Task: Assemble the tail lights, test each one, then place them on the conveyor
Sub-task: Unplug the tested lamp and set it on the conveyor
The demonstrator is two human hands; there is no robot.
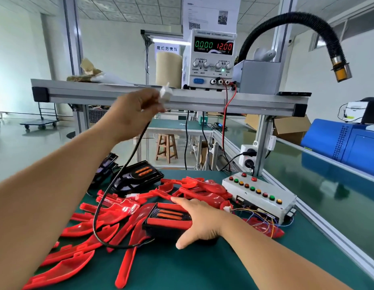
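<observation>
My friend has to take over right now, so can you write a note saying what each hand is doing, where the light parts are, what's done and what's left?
Left hand: raised, pinching the white connector on the black cable.
Right hand: resting flat on the tail light on the green mat; the cable runs down to it.
Parts: red lenses piled beside it, black housings behind, test box at right.
Done: this light looks assembled.
Left: connector unplugged, power supply shows zero current; test it, then put it on the conveyor.
</observation>
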